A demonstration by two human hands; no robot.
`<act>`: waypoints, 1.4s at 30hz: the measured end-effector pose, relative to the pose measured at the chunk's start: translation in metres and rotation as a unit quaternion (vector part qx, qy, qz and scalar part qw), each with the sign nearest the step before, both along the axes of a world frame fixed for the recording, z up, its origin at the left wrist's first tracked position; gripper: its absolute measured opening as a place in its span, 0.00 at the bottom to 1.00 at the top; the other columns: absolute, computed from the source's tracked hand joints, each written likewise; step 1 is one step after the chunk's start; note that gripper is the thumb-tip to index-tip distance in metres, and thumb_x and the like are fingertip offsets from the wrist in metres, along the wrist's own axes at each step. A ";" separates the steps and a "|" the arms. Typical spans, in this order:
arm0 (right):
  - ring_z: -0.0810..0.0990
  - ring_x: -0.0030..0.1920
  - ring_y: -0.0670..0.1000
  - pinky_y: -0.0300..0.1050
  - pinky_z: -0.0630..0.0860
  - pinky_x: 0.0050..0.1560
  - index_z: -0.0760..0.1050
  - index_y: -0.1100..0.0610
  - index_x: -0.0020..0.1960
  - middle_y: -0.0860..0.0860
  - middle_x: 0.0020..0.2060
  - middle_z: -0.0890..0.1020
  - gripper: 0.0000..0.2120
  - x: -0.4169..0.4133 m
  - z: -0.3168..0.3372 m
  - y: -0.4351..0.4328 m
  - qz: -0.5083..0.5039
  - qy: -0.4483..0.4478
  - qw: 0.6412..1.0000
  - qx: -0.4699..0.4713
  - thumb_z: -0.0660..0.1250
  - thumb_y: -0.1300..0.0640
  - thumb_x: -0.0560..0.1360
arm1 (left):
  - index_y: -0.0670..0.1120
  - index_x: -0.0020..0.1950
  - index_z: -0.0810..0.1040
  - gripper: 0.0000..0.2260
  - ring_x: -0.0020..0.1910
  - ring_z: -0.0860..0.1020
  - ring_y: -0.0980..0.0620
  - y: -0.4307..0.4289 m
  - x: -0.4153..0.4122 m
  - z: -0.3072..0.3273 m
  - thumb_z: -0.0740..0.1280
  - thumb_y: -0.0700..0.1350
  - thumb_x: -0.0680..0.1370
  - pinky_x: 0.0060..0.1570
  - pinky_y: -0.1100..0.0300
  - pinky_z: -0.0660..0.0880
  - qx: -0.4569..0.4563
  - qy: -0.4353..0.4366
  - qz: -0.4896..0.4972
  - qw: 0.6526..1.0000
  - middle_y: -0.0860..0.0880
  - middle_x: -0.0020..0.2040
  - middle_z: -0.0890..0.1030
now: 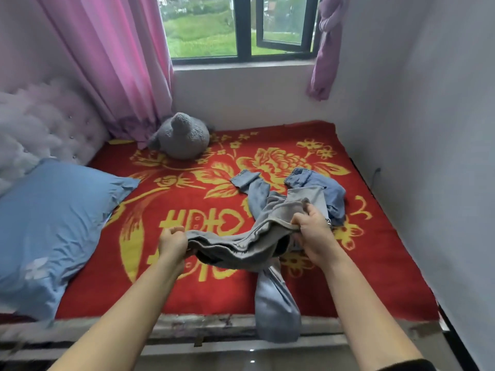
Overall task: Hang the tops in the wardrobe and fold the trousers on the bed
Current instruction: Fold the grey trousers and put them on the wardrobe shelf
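Now rumpled grey trousers (241, 245) stretch between both hands.

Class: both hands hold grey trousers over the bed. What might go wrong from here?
1. One leg of the grey trousers hangs over the bed edge and may drag on the floor.
2. They overlap the blue jeans, so pulling may shift those.
3. The left hand and right hand grip bunched cloth; creases may set.
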State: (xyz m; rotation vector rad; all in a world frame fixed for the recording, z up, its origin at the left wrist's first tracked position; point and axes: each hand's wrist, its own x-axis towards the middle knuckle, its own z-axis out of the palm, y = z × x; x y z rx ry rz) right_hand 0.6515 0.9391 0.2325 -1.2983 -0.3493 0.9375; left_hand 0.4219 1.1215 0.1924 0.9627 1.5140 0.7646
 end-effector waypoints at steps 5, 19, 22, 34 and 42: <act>0.74 0.32 0.48 0.42 0.73 0.31 0.73 0.59 0.62 0.54 0.36 0.74 0.22 -0.055 0.055 0.027 -0.078 0.001 0.995 0.067 0.52 0.74 0.73 | 0.48 0.50 0.70 0.11 0.42 0.77 0.48 0.029 -0.043 0.047 0.69 0.50 0.74 0.37 0.56 0.74 0.159 -0.002 0.003 0.987 0.50 0.43 0.75; 0.84 0.37 0.48 0.42 0.79 0.35 0.77 0.67 0.58 0.57 0.43 0.84 0.21 -0.158 0.191 0.116 -0.275 -0.159 0.937 0.143 0.77 0.56 0.71 | 0.47 0.56 0.68 0.17 0.42 0.78 0.59 0.122 -0.160 0.217 0.62 0.31 0.72 0.49 0.61 0.77 0.431 -0.141 -0.042 0.891 0.49 0.47 0.76; 0.82 0.35 0.46 0.41 0.79 0.38 0.78 0.61 0.51 0.51 0.38 0.83 0.07 -0.170 0.194 0.127 -0.259 -0.188 0.938 0.136 0.71 0.63 0.73 | 0.46 0.57 0.68 0.17 0.39 0.76 0.65 0.134 -0.173 0.222 0.61 0.30 0.73 0.47 0.67 0.75 0.439 -0.150 -0.027 0.885 0.52 0.46 0.74; 0.85 0.43 0.53 0.50 0.84 0.44 0.73 0.62 0.56 0.57 0.44 0.81 0.06 -0.190 0.218 0.169 -0.163 -0.115 0.956 0.214 0.63 0.66 0.80 | 0.46 0.76 0.60 0.32 0.63 0.74 0.50 0.182 -0.181 0.224 0.54 0.28 0.73 0.67 0.54 0.71 0.355 -0.212 0.007 0.910 0.49 0.60 0.70; 0.86 0.40 0.53 0.48 0.83 0.42 0.72 0.64 0.57 0.57 0.42 0.82 0.07 -0.123 0.202 0.248 -0.163 -0.051 0.958 0.228 0.63 0.68 0.79 | 0.49 0.76 0.60 0.32 0.62 0.75 0.51 0.258 -0.130 0.218 0.54 0.30 0.72 0.65 0.53 0.73 0.339 -0.179 0.010 0.924 0.50 0.62 0.72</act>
